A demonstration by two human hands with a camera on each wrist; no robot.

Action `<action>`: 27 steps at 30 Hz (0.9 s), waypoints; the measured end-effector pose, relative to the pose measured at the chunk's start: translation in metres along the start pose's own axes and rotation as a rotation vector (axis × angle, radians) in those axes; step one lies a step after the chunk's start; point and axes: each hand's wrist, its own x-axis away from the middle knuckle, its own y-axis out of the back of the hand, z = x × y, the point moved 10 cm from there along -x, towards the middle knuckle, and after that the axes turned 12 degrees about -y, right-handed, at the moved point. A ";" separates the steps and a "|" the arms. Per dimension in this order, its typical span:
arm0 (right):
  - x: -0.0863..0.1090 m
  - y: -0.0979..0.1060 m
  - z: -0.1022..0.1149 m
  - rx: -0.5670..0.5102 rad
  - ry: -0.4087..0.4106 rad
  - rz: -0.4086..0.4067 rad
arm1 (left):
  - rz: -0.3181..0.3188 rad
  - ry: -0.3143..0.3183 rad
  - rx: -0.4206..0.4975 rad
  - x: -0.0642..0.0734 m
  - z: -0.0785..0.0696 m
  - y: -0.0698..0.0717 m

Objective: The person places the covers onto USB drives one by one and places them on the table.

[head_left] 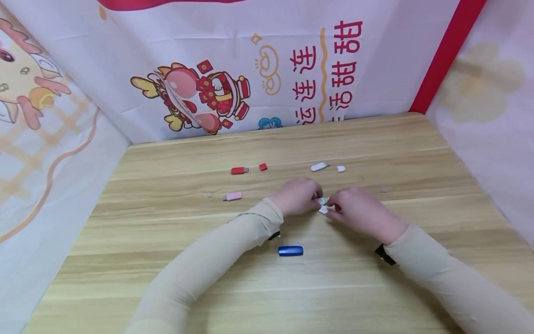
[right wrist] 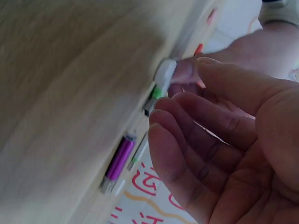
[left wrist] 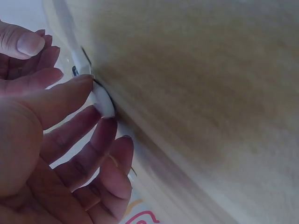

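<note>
My left hand (head_left: 298, 197) pinches a small white USB stick (left wrist: 104, 100) between thumb and fingers, low over the wooden table. A green band and the bare metal plug (right wrist: 150, 105) show at its end in the right wrist view. My right hand (head_left: 363, 208) is close by, its fingers loosely bent near the plug with nothing between them in the right wrist view. A white piece (head_left: 323, 210) lies by the right fingertips in the head view. Behind the right hand, a purple USB stick (right wrist: 121, 157) lies on the table, hidden in the head view.
Nearer me lies a blue USB stick (head_left: 290, 251). Farther back are a red stick (head_left: 238, 170) with its red cap (head_left: 263, 167), and a white stick (head_left: 320, 166) with its cap (head_left: 341, 169). A pink stick (head_left: 233, 196) lies left. Printed cloth (head_left: 233, 32) borders the table.
</note>
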 end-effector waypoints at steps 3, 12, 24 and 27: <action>-0.002 -0.004 0.004 0.000 0.014 0.000 | -0.010 -0.009 -0.008 -0.001 -0.002 0.001; -0.008 -0.015 0.009 0.064 0.024 0.011 | -0.028 -0.014 -0.001 0.002 -0.001 0.006; -0.015 -0.024 0.007 0.068 -0.023 0.047 | -0.029 0.039 0.064 0.014 0.019 0.004; -0.015 -0.025 0.005 0.065 -0.041 0.064 | -0.024 0.065 0.097 0.022 0.024 0.005</action>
